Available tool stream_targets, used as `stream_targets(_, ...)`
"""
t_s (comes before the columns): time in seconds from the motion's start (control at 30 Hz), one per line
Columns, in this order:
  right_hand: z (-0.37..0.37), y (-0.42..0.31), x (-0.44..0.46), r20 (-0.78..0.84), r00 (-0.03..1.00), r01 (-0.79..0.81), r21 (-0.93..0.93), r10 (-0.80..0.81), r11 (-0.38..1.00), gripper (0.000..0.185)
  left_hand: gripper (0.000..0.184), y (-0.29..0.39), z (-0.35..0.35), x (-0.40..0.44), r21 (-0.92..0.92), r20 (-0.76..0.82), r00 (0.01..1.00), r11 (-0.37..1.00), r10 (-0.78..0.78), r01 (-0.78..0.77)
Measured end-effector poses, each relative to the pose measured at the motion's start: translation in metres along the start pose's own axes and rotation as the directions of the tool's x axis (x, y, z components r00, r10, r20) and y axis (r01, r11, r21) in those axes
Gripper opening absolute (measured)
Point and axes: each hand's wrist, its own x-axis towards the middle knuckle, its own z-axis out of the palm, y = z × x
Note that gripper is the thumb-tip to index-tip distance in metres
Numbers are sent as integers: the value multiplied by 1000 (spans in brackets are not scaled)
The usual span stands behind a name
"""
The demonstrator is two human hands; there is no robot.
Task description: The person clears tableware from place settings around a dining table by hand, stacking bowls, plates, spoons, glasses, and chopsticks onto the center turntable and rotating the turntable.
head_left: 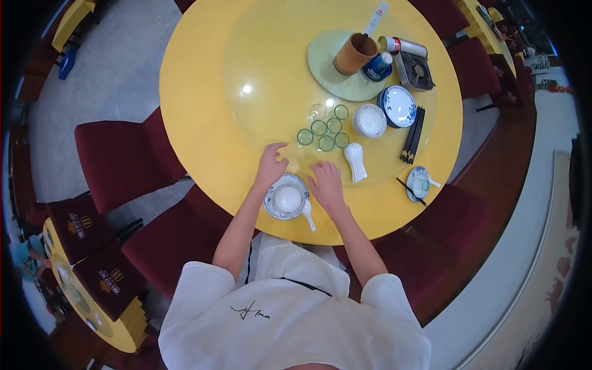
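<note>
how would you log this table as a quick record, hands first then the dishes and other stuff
left hand: open, nothing visible in it
right hand: open, nothing visible in it
contact with table: cannot tell
between forearms: white bowl on patterned plate, white spoon at right
beyond hands: cluster of green-rimmed glasses
right of glasses: bowl stack, plate stack, black chopsticks
far side: brown container, portable stove

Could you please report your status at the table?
Left hand, right hand: nothing visibly held. Bowl on plate, spoon at its edge. Glasses just beyond, nothing visibly blocking.
</note>
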Motion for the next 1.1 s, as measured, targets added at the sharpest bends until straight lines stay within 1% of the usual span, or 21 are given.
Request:
stream_targets(0.07,20,10,-61,39,970,-242,182,239,953,37,41,-3,-13,-26,-49,16,998,997,-53,53)
stream_targets(0.13,37,12,-109,114,929,-369,247,352,896,35,33,-5,-18,-53,-94,44,996,992,-82,86)
stream_targets(0.23,59,10,-148,114,916,-401,341,386,850,38,29,-18,-8,-89,-166,157,984,980,-84,111)
stream_targets(0.33,71,10,-163,111,893,-447,323,435,835,35,22,-17,7,-111,-116,238,957,974,-163,195)
stream_targets(0.47,79,19,-168,117,897,-439,334,426,834,26,28,-28,32,-125,-100,321,936,977,-147,188)
stream_targets(0.57,81,24,-164,105,896,-441,324,431,837,21,33,-19,47,-129,-9,301,923,968,-238,253)
stream_targets(0.67,86,30,-167,93,905,-422,317,415,849,19,39,-29,63,-128,-16,340,899,954,-277,300)
stream_targets(0.77,87,28,-169,68,913,-403,314,403,860,18,42,-25,73,-129,148,334,899,958,-284,247)
stream_targets(0.83,77,18,-169,33,914,-396,289,405,872,19,44,-24,80,-132,207,321,904,952,-284,225)
stream_targets(0.87,75,17,-168,47,910,-407,293,412,865,19,45,-23,81,-134,236,314,906,948,-284,215)
stream_targets(0.93,78,19,-169,75,902,-427,300,425,853,20,44,-29,83,-138,238,314,909,950,-273,203)
stream_targets(0.97,80,21,-170,54,909,-409,311,413,858,19,43,-31,85,-140,239,315,911,951,-267,196)
stream_targets(1.03,83,29,-172,11,921,-370,328,389,869,18,41,-20,85,-144,162,334,886,946,-321,282)
stream_targets(1.07,85,35,-171,102,903,-419,425,418,802,18,40,-14,84,-145,123,345,872,938,-347,324)
stream_targets(1.1,86,42,-169,196,880,-469,509,433,722,17,40,-15,85,-146,116,349,874,941,-338,318)
